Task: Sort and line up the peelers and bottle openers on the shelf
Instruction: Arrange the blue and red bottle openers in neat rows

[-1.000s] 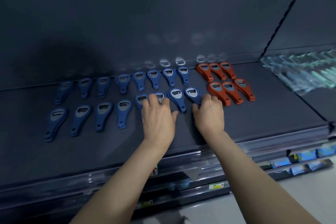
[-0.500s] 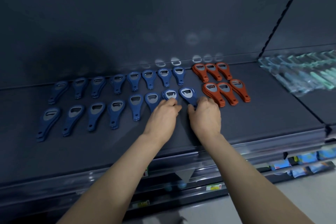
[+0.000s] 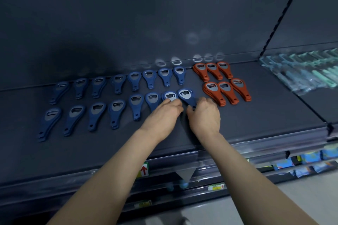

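Front row, blue set. Left hand [image 3: 164,115]: fingers curled down over the neck of the next opener [image 3: 169,95], just below its metal head. The thumb is hidden, so we cannot tell how tight the pinch is. Right hand [image 3: 205,115]: thumb and fingers closed round the tail of the end opener [image 3: 186,94], head pointing away from the palm. Both pieces lie flat on the shelf [image 3: 265,115], heads just beyond the fingertips, the two nearly touching between the hands.

Handling, our judgement: a small plastic body with a steel insert, so light, stiff and not fragile. Smooth plastic on a smooth deck should slide readily, so a nudge should do and no lift is needed. Each position looks like a pile of several with edges slightly offset, and pushing the top piece alone would likely fan the pile. Best hold: pinch the narrow neck or tail from both sides, through the whole pile, and pivot about the head.

Orange openers [image 3: 226,91] sit just outboard of the right knuckles; keep clear of them. Peelers [image 3: 301,73] lie well beyond the right hand, bagged and blurred.
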